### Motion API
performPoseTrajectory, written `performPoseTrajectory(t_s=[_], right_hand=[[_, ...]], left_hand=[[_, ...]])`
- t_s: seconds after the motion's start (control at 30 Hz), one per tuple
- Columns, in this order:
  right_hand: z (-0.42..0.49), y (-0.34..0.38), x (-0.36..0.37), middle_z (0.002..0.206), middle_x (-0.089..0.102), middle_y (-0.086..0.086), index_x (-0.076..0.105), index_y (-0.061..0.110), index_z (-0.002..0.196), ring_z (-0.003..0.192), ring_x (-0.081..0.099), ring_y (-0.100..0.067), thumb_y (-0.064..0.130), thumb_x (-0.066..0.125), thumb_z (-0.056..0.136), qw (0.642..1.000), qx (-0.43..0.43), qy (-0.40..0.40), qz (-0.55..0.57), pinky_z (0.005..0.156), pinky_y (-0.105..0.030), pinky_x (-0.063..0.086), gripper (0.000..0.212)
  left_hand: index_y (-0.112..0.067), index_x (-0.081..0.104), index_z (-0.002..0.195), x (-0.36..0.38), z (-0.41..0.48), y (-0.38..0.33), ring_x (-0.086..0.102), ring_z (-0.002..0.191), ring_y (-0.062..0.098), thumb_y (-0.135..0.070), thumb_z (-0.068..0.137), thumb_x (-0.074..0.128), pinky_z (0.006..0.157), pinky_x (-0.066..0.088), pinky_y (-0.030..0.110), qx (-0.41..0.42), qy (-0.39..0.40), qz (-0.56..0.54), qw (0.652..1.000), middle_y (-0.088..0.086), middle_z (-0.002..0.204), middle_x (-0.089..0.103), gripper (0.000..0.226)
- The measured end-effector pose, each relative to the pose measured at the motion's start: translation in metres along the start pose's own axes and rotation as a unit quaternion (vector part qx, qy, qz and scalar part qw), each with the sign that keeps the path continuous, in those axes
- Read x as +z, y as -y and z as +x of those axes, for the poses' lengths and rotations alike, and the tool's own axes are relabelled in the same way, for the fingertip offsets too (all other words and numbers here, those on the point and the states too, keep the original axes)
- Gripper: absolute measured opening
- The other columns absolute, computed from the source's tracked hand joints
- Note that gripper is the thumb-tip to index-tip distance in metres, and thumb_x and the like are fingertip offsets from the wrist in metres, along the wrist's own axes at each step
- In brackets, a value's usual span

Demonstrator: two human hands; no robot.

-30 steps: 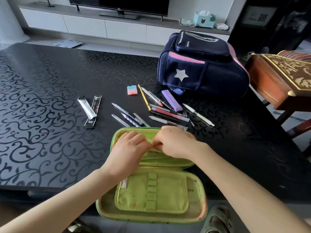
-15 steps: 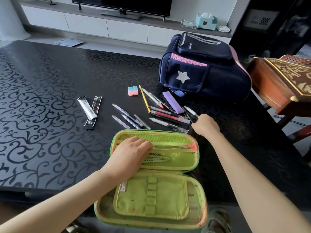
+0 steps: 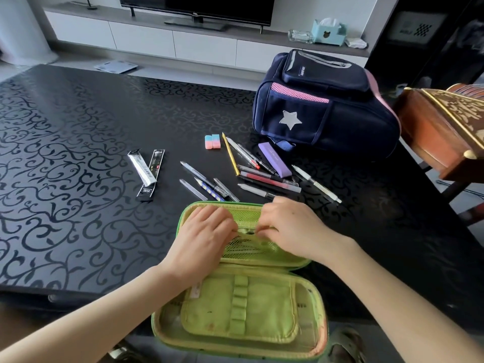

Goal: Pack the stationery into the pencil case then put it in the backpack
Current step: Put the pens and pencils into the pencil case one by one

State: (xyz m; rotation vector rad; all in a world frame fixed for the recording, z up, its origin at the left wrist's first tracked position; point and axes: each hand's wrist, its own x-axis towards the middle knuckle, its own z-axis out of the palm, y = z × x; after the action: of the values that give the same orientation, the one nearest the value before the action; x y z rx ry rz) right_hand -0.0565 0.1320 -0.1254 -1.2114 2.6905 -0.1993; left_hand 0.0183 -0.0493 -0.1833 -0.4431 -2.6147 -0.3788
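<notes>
One pencil case [image 3: 262,307], one backpack [image 3: 340,119], two erasers [image 3: 208,142]

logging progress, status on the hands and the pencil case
Left hand and right hand both pinch the mesh pocket edge. Pencil case open. Pens loose on table behind it. Nothing in the way.

Left grip [image 3: 207,231], right grip [image 3: 290,226]: fingers curled, pinching, fingertips nearly meeting.

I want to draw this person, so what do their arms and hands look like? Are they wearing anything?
Both arms are bare as far as the picture shows: no sleeves on the left forearm or right forearm. The left hand and right hand have no gloves, and I see no rings, watch or bracelets.
</notes>
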Motion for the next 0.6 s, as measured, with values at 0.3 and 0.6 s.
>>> performPoseTrajectory(t_s=[0.3, 0.6], right_hand=[[0.069, -0.086, 0.004, 0.082, 0.057, -0.008, 0.058, 0.013, 0.076, 0.08, 0.059, -0.031, 0.018, 0.056, 0.088, 0.904, 0.397, -0.149, 0.058, 0.062, -0.03, 0.04, 0.012], [0.087, -0.087, -0.012, 0.109, 0.062, -0.014, 0.056, 0.007, 0.096, 0.093, 0.058, -0.032, 0.004, 0.052, 0.084, 0.909, 0.413, -0.034, 0.036, 0.068, -0.032, 0.04, 0.013]], left_hand=[[-0.011, 0.056, 0.081, 0.002, 0.002, 0.001, 0.054, 0.062, 0.019, -0.027, 0.092, 0.037, 0.057, 0.04, 0.025, -0.027, 0.04, -0.07, 0.996, -0.003, 0.067, 0.062, 0.027], [-0.011, 0.054, 0.082, 0.002, 0.002, 0.001, 0.052, 0.064, 0.019, -0.026, 0.094, 0.036, 0.054, 0.047, 0.032, -0.027, 0.033, -0.063, 0.997, -0.003, 0.067, 0.06, 0.025]])
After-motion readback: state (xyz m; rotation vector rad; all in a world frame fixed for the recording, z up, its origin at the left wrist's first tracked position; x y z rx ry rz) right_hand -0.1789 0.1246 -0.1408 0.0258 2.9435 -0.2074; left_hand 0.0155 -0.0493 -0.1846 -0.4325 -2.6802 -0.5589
